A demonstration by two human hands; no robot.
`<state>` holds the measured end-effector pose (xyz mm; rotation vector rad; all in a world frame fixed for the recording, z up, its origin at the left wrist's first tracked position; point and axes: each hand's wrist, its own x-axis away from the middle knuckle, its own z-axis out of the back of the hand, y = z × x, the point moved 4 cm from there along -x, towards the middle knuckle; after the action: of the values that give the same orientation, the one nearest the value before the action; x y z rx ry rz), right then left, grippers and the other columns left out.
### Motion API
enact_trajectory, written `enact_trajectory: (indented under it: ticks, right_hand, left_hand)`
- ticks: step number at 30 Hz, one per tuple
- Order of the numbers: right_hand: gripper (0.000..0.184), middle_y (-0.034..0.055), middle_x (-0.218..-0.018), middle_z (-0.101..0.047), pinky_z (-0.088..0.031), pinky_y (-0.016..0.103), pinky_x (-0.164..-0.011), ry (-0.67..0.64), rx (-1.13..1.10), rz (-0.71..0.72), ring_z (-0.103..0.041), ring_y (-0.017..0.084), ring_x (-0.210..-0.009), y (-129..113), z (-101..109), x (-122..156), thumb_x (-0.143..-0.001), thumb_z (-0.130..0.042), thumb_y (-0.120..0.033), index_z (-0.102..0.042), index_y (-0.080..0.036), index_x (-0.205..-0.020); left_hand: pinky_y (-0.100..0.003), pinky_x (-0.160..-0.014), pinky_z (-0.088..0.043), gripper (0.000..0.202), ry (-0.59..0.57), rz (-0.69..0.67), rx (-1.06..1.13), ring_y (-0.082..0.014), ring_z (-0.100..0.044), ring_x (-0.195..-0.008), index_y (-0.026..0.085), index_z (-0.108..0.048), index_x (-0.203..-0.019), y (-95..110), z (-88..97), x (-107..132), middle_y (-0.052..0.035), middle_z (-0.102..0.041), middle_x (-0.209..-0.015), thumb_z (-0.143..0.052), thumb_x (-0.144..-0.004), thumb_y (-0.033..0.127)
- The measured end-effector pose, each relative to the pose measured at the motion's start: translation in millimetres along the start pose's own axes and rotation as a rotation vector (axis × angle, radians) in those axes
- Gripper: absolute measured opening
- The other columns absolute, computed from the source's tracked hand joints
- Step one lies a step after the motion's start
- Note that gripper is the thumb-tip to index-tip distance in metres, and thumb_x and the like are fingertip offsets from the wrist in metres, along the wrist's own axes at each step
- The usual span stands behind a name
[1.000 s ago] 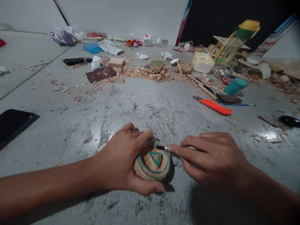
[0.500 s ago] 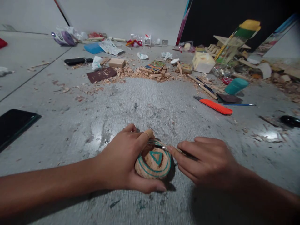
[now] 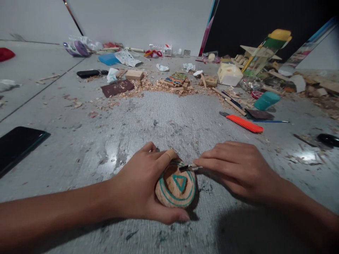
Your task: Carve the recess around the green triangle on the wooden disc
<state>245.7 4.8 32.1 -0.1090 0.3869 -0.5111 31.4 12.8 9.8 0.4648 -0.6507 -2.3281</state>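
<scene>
A round carved wooden piece rests on the grey surface, hollowed inside, with teal rings on its rim and a raised teal triangle in the middle. My left hand wraps round its left side, thumb at the near edge and fingers at the far edge. A ring is on one finger. My right hand pinches a small paintbrush with dark bristles and a metal ferrule. The bristles are over the upper right of the hollow; whether they touch the wood I cannot tell.
Wood shavings and wood blocks lie farther back. On the right are an orange cutter knife, a teal paint pot on its side and a thin blue brush. A black phone lies at left.
The brush tip has moved from the far rim in over the hollow, and its handle lies flatter. My right hand has shifted slightly up. The left hand keeps its hold.
</scene>
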Motion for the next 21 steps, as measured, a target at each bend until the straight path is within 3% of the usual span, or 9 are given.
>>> enact_trajectory:
  ticks: [3, 6, 9, 11, 14, 18, 21]
  right_hand:
    - [0.028, 0.0058, -0.110, -0.073, -0.045, 0.034, -0.080, 0.021, 0.009, -0.040, -0.064, 0.018, -0.095, 2.9, 4.4, -1.1, -0.103, -0.052, -0.014, -0.062, -0.019, -0.128]
    - [0.029, 0.0054, -0.108, -0.073, -0.046, 0.033, -0.078, 0.089, 0.023, -0.079, -0.066, 0.018, -0.094, 4.6, 8.9, -1.1, -0.100, -0.054, -0.011, -0.062, -0.019, -0.127]
    - [0.030, 0.0054, -0.109, -0.074, -0.048, 0.031, -0.078, 0.171, 0.070, -0.099, -0.068, 0.017, -0.094, 5.2, 14.2, 0.3, -0.099, -0.057, -0.010, -0.063, -0.019, -0.126]
    - [0.029, 0.0051, -0.109, -0.074, -0.048, 0.029, -0.078, 0.213, 0.097, -0.109, -0.069, 0.016, -0.094, 5.2, 17.2, 1.2, -0.099, -0.059, -0.011, -0.064, -0.019, -0.126]
    - [0.028, 0.0038, -0.107, -0.074, -0.048, 0.028, -0.077, 0.234, 0.122, -0.104, -0.069, 0.015, -0.093, 4.2, 19.5, 1.5, -0.098, -0.060, -0.011, -0.065, -0.019, -0.125]
    - [0.028, 0.0032, -0.109, -0.075, -0.049, 0.029, -0.078, 0.228, 0.153, -0.090, -0.070, 0.015, -0.094, 3.0, 19.5, 0.6, -0.098, -0.060, -0.011, -0.064, -0.021, -0.124]
    - [0.029, 0.0028, -0.108, -0.075, -0.049, 0.029, -0.077, 0.229, 0.152, -0.080, -0.070, 0.015, -0.092, 2.6, 19.2, -0.5, -0.098, -0.060, -0.011, -0.064, -0.022, -0.125]
  left_hand:
    - [-0.043, -0.081, -0.044, 0.080, 0.058, -0.015, -0.024, -0.0256, -0.069, -0.079, 0.023, -0.046, -0.116, 0.8, 2.0, 0.6, -0.0035, -0.073, -0.098, -0.076, -0.064, 0.076]
    - [-0.039, -0.079, -0.049, 0.078, 0.113, -0.022, -0.088, -0.0260, -0.071, -0.086, 0.023, -0.034, -0.131, -0.4, 10.8, 2.3, -0.0059, -0.073, -0.107, -0.075, -0.076, 0.059]
    - [-0.036, -0.077, -0.049, 0.054, 0.197, -0.134, -0.434, -0.0228, -0.069, -0.080, 0.019, -0.031, -0.141, 2.8, 34.2, 3.0, -0.0054, -0.074, -0.100, -0.058, -0.096, 0.035]
    - [-0.036, -0.082, -0.047, 0.047, 0.192, -0.313, -0.756, -0.0223, -0.068, -0.082, 0.017, -0.031, -0.146, 8.4, 49.9, 2.9, -0.0068, -0.075, -0.105, -0.047, -0.102, 0.016]
    - [-0.037, -0.079, -0.045, 0.053, 0.050, -0.430, -1.019, -0.0238, -0.067, -0.086, 0.021, -0.034, -0.147, 5.6, 64.5, 0.0, -0.0108, -0.070, -0.128, -0.036, -0.098, 0.001]
    - [-0.031, -0.074, -0.045, 0.065, -0.189, -0.307, -0.973, -0.0218, -0.067, -0.082, 0.025, -0.037, -0.147, -13.7, 65.6, -5.4, -0.0083, -0.071, -0.119, -0.040, -0.089, -0.005]
    - [-0.031, -0.077, -0.045, 0.073, -0.218, -0.236, -0.953, -0.0217, -0.066, -0.084, 0.025, -0.038, -0.149, -21.0, 68.2, -7.5, -0.0082, -0.070, -0.119, -0.043, -0.084, -0.008]
